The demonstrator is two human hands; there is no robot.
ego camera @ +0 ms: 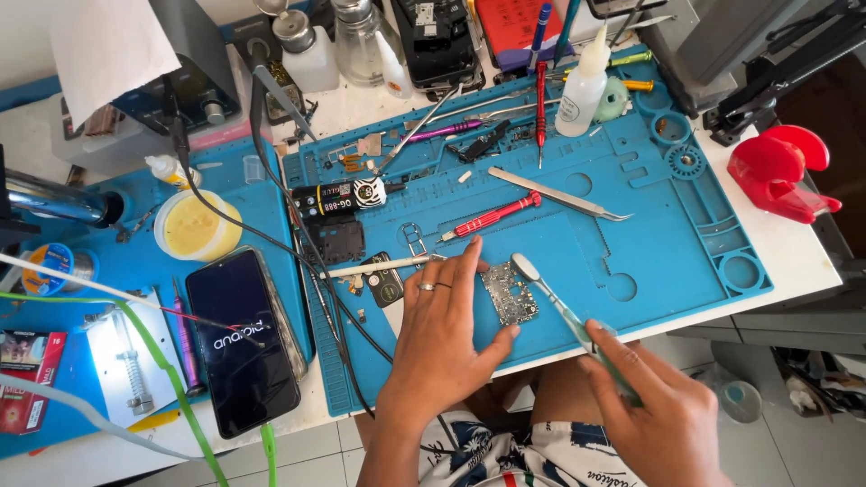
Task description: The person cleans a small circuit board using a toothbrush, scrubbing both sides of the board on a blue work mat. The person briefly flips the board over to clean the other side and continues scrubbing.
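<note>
Cluttered repair bench, blue work mat (686, 243) on a white table, tiled floor below. Small circuit board (510, 293) lies flat near the mat's front edge, roughly centre. Left hand (442, 338) rests palm-down just left of it, fingers spread: index tip at the board's top-left corner, thumb tip at its lower edge, pinning it between them. Two rings on that hand. Right hand (654, 410) is closed around the handle of a green-handled brush (564, 311); the brush head sits at the board's top-right corner, touching or just above, can't tell which. Behind the board: red screwdriver (492, 216) and tweezers (564, 194) lying on the mat, well apart from both hands. A white stick (379, 266) lies just beyond the left fingertips. Left of the mat: phone (242, 338) with lit screen, face up, and a round tub of yellow paste (194, 225).
</note>
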